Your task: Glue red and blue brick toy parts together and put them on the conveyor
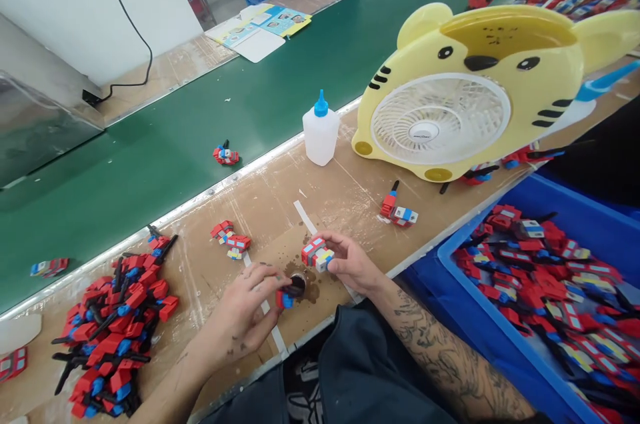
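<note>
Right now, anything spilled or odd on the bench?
Yes: dark, wet-looking spots on the bench around the cup, near the left hand. They darken the tan surface unevenly; likely splashed liquid, can't tell which.

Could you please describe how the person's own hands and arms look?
Both the left hand and the right hand are without gloves. The right forearm bears dense dark line tattoos; the left hand shows a few small dark marks near the wrist. The left forearm shows no sleeve. Dark clothing covers the body.
</note>
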Demonstrator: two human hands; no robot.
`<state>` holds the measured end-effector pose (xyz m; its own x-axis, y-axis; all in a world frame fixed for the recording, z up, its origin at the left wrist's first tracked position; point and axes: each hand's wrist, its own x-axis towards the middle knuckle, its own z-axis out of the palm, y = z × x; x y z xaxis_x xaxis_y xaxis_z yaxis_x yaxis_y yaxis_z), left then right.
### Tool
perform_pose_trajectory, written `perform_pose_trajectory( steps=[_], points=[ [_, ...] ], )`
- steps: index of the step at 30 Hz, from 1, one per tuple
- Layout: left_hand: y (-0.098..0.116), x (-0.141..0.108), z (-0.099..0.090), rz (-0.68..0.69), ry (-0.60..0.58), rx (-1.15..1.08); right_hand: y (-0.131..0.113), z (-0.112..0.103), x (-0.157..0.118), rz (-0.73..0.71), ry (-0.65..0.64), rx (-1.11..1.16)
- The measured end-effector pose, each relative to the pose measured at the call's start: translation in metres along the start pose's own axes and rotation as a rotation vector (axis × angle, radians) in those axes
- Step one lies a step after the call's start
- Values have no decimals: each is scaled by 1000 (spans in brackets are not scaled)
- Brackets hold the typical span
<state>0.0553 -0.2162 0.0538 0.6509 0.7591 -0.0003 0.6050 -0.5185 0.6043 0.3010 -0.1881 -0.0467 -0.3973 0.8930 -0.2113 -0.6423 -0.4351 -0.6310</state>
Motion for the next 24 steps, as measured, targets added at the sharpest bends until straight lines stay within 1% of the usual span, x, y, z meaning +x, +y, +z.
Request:
perform_pose_trajectory(
  steps=[3,5,7,11,13,15,17,19,22,24],
  points=[
    [-5,-5,11,-243,260,-340,1,7,-1,-17,3,-31],
    [-7,-5,20,-336,380,-498,1,13,0,-39,4,-60],
    [-8,-4,27,-367,432,-584,1,19,2,-58,-4,-105],
    [-8,-1,33,-395,452,-643,2,28,3,-114,-64,-249],
    [-8,1,34,-404,470,-694,3,32,0,-159,-61,-376],
    [-7,3,35,-418,500,-762,2,37,-2,-230,-18,-572],
    [-5,7,36,-434,539,-833,-2,44,-4,-339,26,-810],
    [0,13,37,-423,606,-884,-6,54,-2,-495,29,-1035],
    [8,25,36,-388,767,-893,-7,75,7,-785,-30,-1267],
    [10,34,32,-404,900,-862,-3,92,20,-953,-78,-1329]
  ],
)
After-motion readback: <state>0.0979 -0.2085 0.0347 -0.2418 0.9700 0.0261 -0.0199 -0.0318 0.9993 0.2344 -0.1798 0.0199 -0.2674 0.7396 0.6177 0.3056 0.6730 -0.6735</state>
